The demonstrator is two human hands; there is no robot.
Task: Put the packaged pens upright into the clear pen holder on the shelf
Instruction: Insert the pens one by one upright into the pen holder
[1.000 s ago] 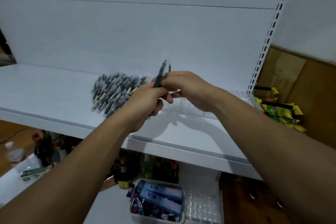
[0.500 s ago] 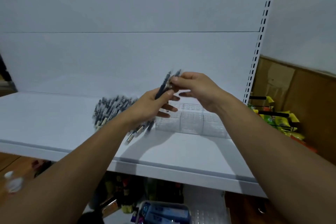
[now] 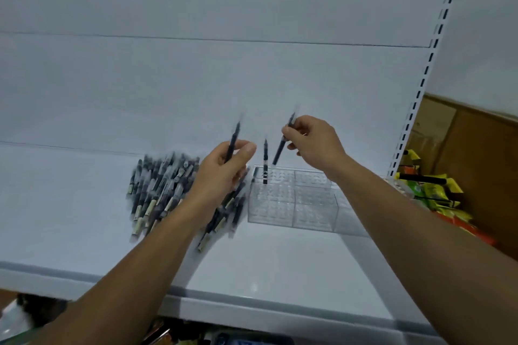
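Hands have split since half a second ago: they were together on one pen in front of the holder, now they are well apart with a pen each. Left hand (image 3: 221, 176) has its fingers curled round the left-hand pen (image 3: 233, 138), thumb on the barrel. That pen is near upright above the pile of packaged pens (image 3: 162, 190). Right hand (image 3: 315, 143) pinches the right-hand pen (image 3: 280, 150) near its top end. It is tilted, with its lower end just above the back-left cells of the clear pen holder (image 3: 297, 204).

Also new: a standing pen (image 3: 265, 161) is upright in a back-left cell, just beside the right-hand pen's tip. I couldn't see it in the earlier frame.

The pile lies on the shelf (image 3: 280, 260), just left of the holder. It is blurred, so no count from me.

Handling, my read:
- The pens look light and stiff, and the film wrap is probably slick.
- I'd pinch the upper barrel, as the right hand does, so the lower end stays free to find a cell.
- The holder looks like thin, light plastic and may slide if a pen jabs its wall.
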